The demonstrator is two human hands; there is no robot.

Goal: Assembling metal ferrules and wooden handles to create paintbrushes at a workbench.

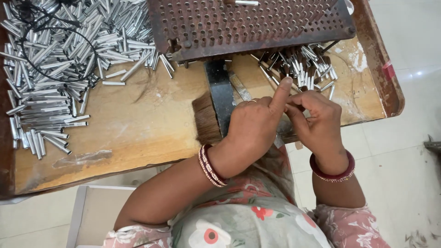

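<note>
hiding whatever they pinch, left hand overlaps right hand.

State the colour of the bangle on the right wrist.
Dark red bangle, seen in the head view.

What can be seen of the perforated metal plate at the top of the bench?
The perforated plate is a dark, rust-brown metal slab drilled with even rows of small round holes. It lies roughly flat at the far edge of the wooden bench, slightly skewed, its top cut off by the frame. One silver tube sits at its upper edge. Loose tubes lie under its near right corner. Neither hand touches it.
</note>
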